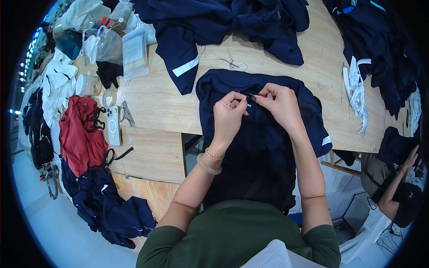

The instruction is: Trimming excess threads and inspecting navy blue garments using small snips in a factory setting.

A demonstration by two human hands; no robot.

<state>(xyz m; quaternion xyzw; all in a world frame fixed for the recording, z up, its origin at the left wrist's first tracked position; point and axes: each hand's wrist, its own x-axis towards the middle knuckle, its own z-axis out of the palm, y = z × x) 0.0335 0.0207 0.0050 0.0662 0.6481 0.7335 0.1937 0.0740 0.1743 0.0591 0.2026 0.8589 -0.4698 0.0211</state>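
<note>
A navy garment lies in front of me, its upper part on the table and its lower part hanging toward my lap. My left hand is closed, thumb and fingertips pinching the garment's cloth near the neck opening. Close by on the right, my right hand is closed around a small cutting tool with a red part and a dark tip. That tip points at the cloth by my left fingertips; its exact kind is mostly hidden by my fingers. A small label shows just below the fingertips.
More navy garments lie at the far side, with loose threads before them. White strips lie to the right. A phone, a tape roll and a red garment are left. Another person sits at far right.
</note>
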